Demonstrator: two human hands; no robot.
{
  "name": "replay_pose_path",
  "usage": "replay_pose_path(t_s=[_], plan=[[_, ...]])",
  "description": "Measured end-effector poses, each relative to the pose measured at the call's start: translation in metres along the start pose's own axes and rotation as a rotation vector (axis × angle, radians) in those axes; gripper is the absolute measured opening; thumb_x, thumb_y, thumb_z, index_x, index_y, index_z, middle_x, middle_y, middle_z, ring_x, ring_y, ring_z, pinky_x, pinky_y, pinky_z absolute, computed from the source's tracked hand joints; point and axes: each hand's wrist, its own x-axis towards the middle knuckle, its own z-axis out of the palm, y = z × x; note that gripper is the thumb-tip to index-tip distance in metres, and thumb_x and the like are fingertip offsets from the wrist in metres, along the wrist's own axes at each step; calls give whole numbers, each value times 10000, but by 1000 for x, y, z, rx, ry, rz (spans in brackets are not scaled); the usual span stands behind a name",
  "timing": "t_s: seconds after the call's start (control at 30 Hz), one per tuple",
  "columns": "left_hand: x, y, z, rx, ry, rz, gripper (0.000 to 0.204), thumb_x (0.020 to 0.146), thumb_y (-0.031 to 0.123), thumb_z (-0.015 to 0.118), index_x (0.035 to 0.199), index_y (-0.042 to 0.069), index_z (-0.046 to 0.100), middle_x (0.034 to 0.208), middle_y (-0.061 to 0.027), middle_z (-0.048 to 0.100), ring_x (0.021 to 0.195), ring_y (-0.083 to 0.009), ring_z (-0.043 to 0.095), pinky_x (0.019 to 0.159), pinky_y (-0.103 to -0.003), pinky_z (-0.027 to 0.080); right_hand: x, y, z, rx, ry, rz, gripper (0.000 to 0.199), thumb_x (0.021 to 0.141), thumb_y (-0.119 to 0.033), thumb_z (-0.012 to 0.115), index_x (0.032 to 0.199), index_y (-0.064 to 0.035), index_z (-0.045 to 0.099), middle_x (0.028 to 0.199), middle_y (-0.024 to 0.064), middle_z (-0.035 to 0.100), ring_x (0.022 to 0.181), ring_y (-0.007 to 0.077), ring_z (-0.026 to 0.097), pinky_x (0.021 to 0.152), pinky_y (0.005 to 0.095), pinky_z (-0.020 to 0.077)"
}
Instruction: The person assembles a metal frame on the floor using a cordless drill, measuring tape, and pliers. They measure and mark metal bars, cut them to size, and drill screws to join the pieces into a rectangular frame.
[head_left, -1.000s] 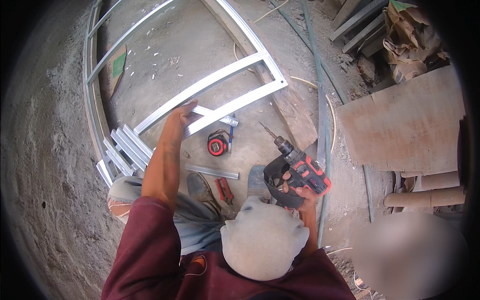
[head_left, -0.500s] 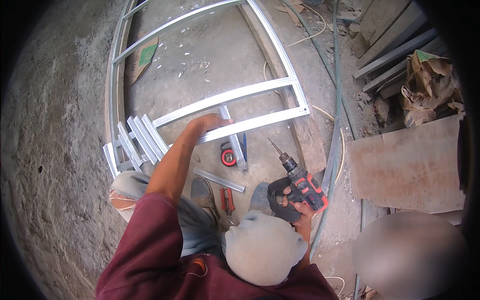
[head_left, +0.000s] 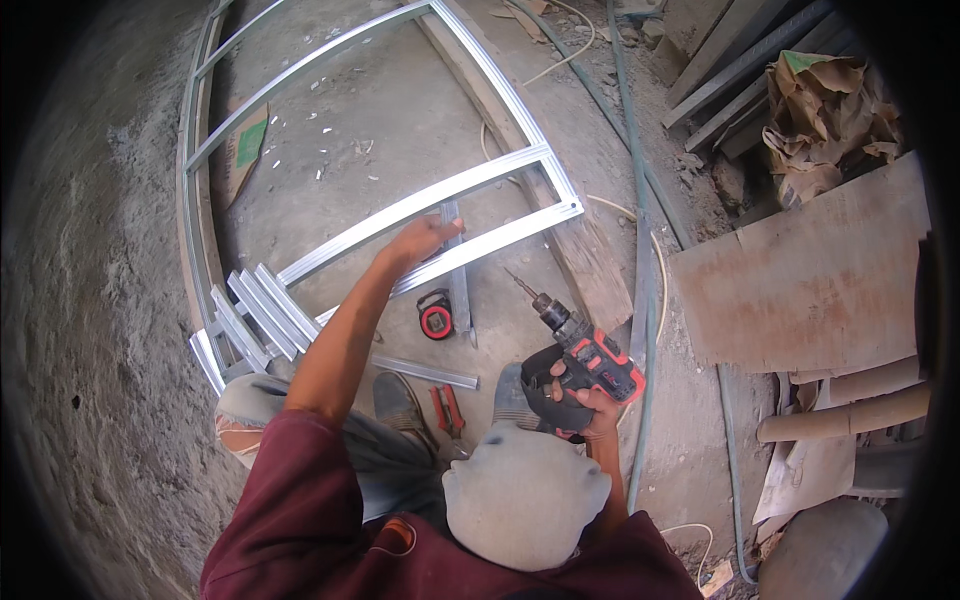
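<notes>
Floor (head_left: pixel 330 180): was dusty grey concrete.
Right hand (head_left: pixel 592 405): clasped a red-and-black drill (head_left: pixel 605 365), well apart from the left.
Left hand (head_left: pixel 418 243): gripped a metal strip (head_left: pixel 459 300), which passed under a silver frame (head_left: pixel 500 238).
Timber (head_left: pixel 590 270): supported the frame's right side.

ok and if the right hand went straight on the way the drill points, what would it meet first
Probably the frame's near silver rail, with the drill bit arriving first; height is unclear, so it might pass above.
</notes>
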Motion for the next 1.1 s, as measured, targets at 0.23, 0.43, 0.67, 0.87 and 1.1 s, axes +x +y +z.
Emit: replay_pose_path(t_s=[0.23, 0.43, 0.67, 0.87, 1.1], plan=[[6, 45, 20, 237, 181, 312, 565, 1006, 497, 573, 1170, -34, 674, 989, -155, 694, 967, -236, 661, 888, -353, 498, 15, 5, -4, 61, -5, 24, 593, 735, -133, 717, 1262, 55, 522, 1084, 195, 647, 808, 257, 681, 678, 372, 591], [4, 100, 15, -314, 277, 571, 459, 1016, 441, 570, 1156, 4, 583, 927, -131, 649, 849, -225, 648, 776, -407, 510, 30, 7, -1, 64, -38, -41, 591, 755, -116, 704, 1287, 62, 518, 1109, 194, 657, 832, 244, 682, 702, 356, 598], [2, 122, -20, -662, 372, 741, 383, 977, 296, 636, 1180, 2, 498, 937, -84, 584, 886, -216, 637, 862, -410, 499, 35, 5, 13, 95, 28, -46, 612, 755, -132, 702, 1299, 64, 503, 1105, 199, 650, 844, 247, 686, 700, 355, 608], [-2, 116, -15, -390, 268, 765, 413, 918, 329, 746, 1145, 1, 637, 1078, -148, 704, 1064, -231, 655, 975, -401, 493, 48, 13, 14, 109, -15, -49, 533, 796, -92, 682, 1301, 16, 552, 1140, 152, 675, 893, 182, 671, 742, 308, 570], [-20, 103, -24, -200, 165, 675, 479, 921, 356, 749, 1228, 10, 625, 1162, -189, 701, 1166, -321, 651, 999, -468, 533, 61, 13, 11, 50, 6, -128, 538, 787, -81, 662, 1307, 16, 565, 1145, 135, 691, 866, 160, 672, 755, 309, 560]])
